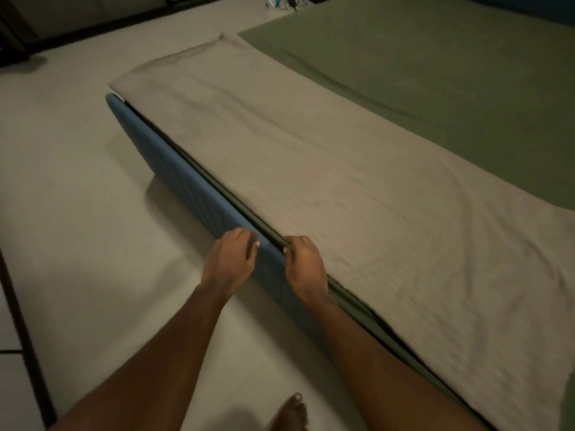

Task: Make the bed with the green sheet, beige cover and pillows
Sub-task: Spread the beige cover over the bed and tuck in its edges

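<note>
The beige cover (311, 169) lies folded lengthwise along the near side of the bed, over the green sheet (435, 76), which shows bare on the far half. My left hand (228, 262) has its fingers curled over the top of the blue padded side rail (174, 169). Beside it, my right hand (305, 265) grips the cover's edge where it meets the gap between rail and mattress. A strip of green sheet shows in that gap. No pillows are in view.
Pale floor (77, 197) runs along the left of the bed. My bare foot (291, 413) stands at the bottom. A small dark object with a cable (291, 3) lies on the floor at the top. Dark furniture lines the upper left.
</note>
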